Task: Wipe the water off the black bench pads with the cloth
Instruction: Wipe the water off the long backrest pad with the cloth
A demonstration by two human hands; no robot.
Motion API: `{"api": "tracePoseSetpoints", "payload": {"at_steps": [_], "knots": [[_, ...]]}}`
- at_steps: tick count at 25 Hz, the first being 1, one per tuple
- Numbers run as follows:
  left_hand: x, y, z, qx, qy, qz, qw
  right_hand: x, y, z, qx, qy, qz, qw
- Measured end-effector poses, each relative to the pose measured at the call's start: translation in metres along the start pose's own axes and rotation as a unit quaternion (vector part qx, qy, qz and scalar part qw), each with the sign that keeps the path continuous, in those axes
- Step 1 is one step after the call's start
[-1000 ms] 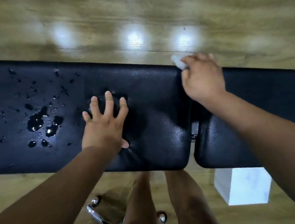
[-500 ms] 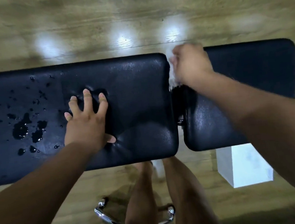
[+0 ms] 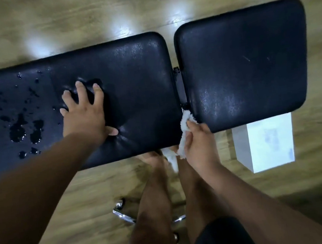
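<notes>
Since the earlier frame the right hand has slid down the gap to the pads' near edge. The long pad runs left to right, its puddles at the far left, beyond the left hand pressed flat, fingers spread. The right hand grips the cloth.

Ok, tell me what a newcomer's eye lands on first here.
Water puddles glisten on the left end of the long black pad, beside the left hand pressed flat on it. The right hand grips a white cloth at the near end of the gap between the pads.
</notes>
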State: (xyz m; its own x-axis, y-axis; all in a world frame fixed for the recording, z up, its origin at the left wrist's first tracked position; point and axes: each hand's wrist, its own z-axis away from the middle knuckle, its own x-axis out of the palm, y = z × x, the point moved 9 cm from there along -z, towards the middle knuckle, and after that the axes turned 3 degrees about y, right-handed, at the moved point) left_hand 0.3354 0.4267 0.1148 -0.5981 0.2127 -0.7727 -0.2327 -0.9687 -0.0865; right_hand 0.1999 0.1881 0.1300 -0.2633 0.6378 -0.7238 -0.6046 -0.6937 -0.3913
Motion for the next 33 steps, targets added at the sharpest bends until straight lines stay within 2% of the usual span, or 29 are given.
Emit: {"api": "tracePoseSetpoints", "payload": {"at_steps": [4,9,11,13,14,15,17,19,20,22,23,24,26,27,28,30,33], "knots": [[0.006,-0.002,0.0,0.008,0.006,-0.015,1.0,-0.007,0.02,-0.028,0.036,-0.022,0.033,0.999],[0.007,-0.003,0.0,0.007,0.026,-0.016,1.0,-0.004,0.008,-0.027,0.033,0.043,0.076,0.996],[0.005,-0.001,0.0,0.004,0.029,-0.011,1.0,0.019,0.032,-0.007,0.064,-0.028,0.063,0.996],[0.003,0.0,0.001,-0.006,0.03,0.005,1.0,0.042,0.046,0.027,0.092,-0.153,-0.005,0.984],[0.003,-0.001,0.001,-0.015,0.032,0.005,0.999,0.042,0.037,0.04,0.075,-0.182,-0.03,0.98],[0.002,0.0,0.001,-0.02,0.031,-0.005,0.999,0.03,0.02,0.042,0.044,-0.167,-0.052,0.984],[0.002,0.003,0.003,-0.023,0.031,-0.024,0.999,-0.01,-0.024,0.013,-0.06,-0.025,-0.048,0.997],[0.002,0.001,0.006,-0.03,0.046,-0.032,0.998,-0.041,-0.068,-0.027,-0.161,0.102,0.006,0.982],[0.001,0.0,0.01,-0.031,0.058,-0.041,0.997,-0.046,-0.082,-0.046,-0.198,0.135,0.026,0.971],[-0.001,-0.003,0.026,-0.019,0.093,-0.058,0.994,-0.023,-0.094,-0.052,-0.236,0.125,0.067,0.961],[-0.001,0.001,0.036,-0.006,0.114,-0.052,0.992,-0.003,-0.094,-0.039,-0.256,0.096,0.086,0.958],[0.003,0.008,0.047,0.006,0.136,-0.037,0.99,0.022,-0.092,-0.017,-0.282,0.045,0.11,0.952],[0.02,0.005,0.075,-0.014,0.168,0.021,0.985,0.074,-0.094,0.038,-0.367,-0.092,0.168,0.91],[0.03,0.004,0.091,-0.027,0.182,0.048,0.982,0.084,-0.096,0.05,-0.394,-0.126,0.185,0.892],[0.042,0.003,0.106,-0.041,0.186,0.072,0.979,0.081,-0.107,0.041,-0.402,-0.129,0.179,0.889],[0.066,-0.006,0.133,-0.079,0.172,0.116,0.975,0.068,-0.145,-0.01,-0.384,-0.087,0.155,0.906],[0.098,-0.027,0.152,-0.139,0.124,0.154,0.97,0.032,-0.219,-0.106,-0.355,0.039,0.093,0.93]]}}
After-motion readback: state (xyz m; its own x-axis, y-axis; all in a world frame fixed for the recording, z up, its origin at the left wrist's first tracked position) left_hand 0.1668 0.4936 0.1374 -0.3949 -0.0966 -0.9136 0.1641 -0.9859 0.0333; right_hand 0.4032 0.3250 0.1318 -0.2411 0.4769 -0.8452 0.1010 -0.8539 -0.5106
